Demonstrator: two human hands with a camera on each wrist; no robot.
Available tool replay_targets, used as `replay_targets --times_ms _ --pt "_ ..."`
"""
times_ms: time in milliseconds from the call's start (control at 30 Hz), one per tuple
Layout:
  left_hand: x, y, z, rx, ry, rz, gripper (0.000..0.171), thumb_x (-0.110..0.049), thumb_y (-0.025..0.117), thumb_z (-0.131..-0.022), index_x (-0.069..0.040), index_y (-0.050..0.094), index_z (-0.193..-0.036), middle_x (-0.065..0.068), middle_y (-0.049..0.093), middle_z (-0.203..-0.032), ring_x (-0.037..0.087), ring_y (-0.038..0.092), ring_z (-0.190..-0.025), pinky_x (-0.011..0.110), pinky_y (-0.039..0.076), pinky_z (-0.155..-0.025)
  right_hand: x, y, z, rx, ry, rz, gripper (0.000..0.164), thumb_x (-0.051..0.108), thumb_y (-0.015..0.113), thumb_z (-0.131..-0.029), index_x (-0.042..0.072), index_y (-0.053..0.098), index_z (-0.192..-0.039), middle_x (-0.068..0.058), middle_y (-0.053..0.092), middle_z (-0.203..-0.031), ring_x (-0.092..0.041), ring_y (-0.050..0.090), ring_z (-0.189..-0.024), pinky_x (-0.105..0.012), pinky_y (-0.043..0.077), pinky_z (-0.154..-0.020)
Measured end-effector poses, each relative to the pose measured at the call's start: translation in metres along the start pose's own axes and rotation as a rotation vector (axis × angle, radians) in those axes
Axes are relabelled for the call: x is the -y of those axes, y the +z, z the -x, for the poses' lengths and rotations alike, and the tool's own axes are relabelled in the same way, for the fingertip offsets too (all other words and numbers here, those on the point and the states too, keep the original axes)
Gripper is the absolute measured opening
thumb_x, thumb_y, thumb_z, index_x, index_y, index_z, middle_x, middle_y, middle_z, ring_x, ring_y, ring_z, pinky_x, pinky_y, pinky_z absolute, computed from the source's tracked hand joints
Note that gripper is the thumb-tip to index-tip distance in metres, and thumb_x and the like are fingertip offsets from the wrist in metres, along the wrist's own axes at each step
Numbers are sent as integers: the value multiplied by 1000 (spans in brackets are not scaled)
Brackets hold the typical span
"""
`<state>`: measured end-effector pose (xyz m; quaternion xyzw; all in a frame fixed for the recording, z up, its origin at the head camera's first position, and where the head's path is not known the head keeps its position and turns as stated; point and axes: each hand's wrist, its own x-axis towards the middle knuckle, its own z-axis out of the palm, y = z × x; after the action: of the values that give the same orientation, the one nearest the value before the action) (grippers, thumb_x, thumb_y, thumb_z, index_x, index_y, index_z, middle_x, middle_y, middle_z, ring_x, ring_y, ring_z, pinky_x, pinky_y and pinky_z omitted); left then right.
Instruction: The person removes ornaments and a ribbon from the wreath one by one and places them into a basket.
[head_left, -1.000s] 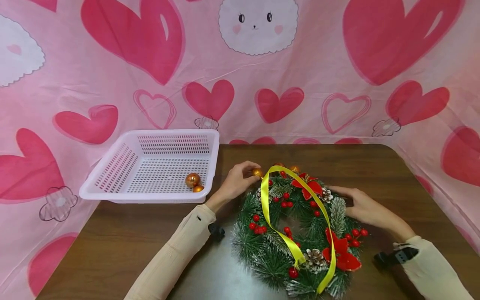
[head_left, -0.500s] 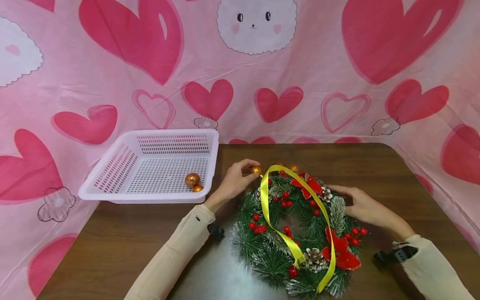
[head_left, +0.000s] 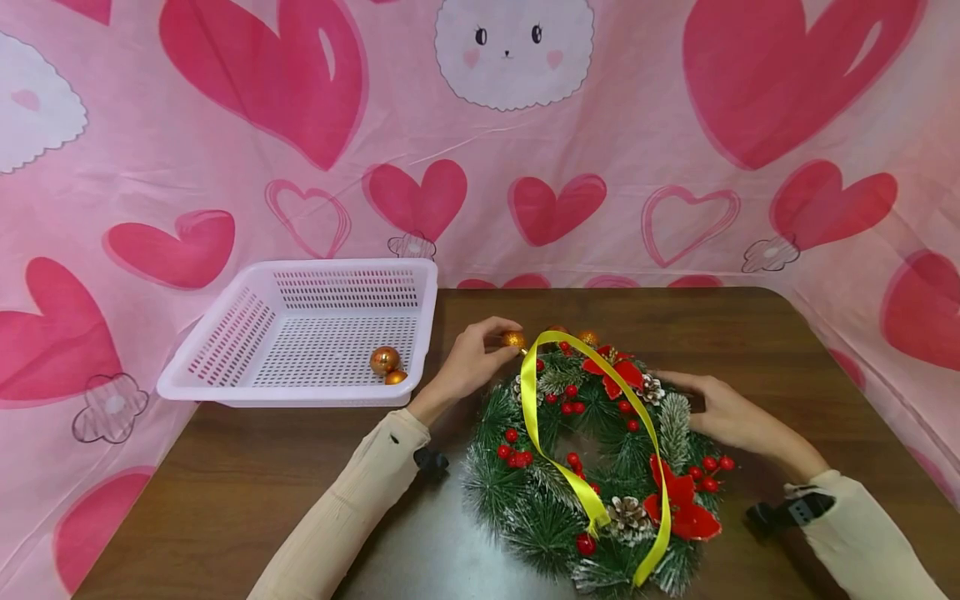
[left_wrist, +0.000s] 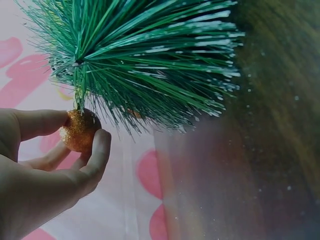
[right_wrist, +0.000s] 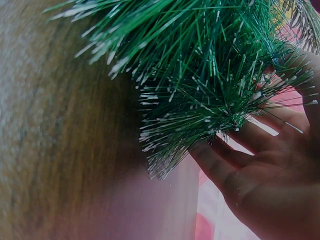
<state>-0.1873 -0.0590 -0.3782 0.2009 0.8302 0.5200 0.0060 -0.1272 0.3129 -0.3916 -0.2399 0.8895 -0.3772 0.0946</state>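
Observation:
In the head view a green Christmas wreath (head_left: 517, 508) lies on the table, trimmed with red berries, red flowers and pinecones. A yellow ribbon (head_left: 531, 400) loops over its top. My left hand (head_left: 468, 358) pinches a glittery gold bauble (left_wrist: 79, 132) between thumb and fingers at the wreath's far left edge. In the left wrist view this bauble sits right at the needle tips. My right hand (head_left: 731, 417) holds the wreath's right side, its fingers (right_wrist: 215, 165) partly hidden under the needles. Two more gold baubles (head_left: 588, 337) show at the wreath's far edge.
A white perforated plastic basket (head_left: 300, 393) stands at the back left, with two shiny copper-gold baubles (head_left: 386, 360) in its near right corner. Brown wooden tabletop (head_left: 247, 475) surrounds the wreath. Behind the table hangs a pink cloth (head_left: 630, 125) printed with hearts.
My left hand, still pinching the gold bauble, has shifted very slightly up and away. The right hand and the wreath stay in place.

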Motion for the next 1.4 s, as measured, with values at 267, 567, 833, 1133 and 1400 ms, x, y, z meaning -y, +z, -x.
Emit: replay_targets --times_ms 267,567,833,1133,1400 --pt "-4 -2 0 1 0 1 31 -7 70 -92 -3 65 -122 11 68 -112 27 68 -106 38 54 -94 0 0 0 -6 -6 19 67 -8 65 -77 -6 49 -142 -20 61 -131 -12 57 -111 -20 49 -87" --pt "-6 -3 0 -17 3 13 31 -7 70 -92 -2 65 -122 11 68 -109 27 68 -105 37 55 -91 0 1 0 -9 1 27 67 -6 66 -77 -4 49 -142 -20 61 -132 -8 55 -114 -21 48 -88" --pt "-7 -4 0 -36 16 -25 30 -5 70 -92 -2 65 -122 11 69 -108 27 69 -103 36 56 -89 0 1 1 -10 11 31 64 -2 68 -81 -2 50 -142 -19 61 -132 -11 56 -115 -21 48 -88" --pt "-12 -11 1 -104 8 -77 31 -5 69 -92 -2 65 -123 15 69 -114 30 68 -105 42 54 -94 -1 1 -1 -14 -24 39 64 -3 68 -79 -3 51 -141 -17 63 -129 -5 56 -112 -21 49 -88" --pt "-16 -19 0 -144 28 -65 29 -5 69 -92 -2 65 -121 13 69 -112 25 67 -105 38 54 -94 0 0 1 0 11 24 67 -8 64 -77 -5 48 -142 -21 60 -132 -8 57 -107 -21 50 -86"
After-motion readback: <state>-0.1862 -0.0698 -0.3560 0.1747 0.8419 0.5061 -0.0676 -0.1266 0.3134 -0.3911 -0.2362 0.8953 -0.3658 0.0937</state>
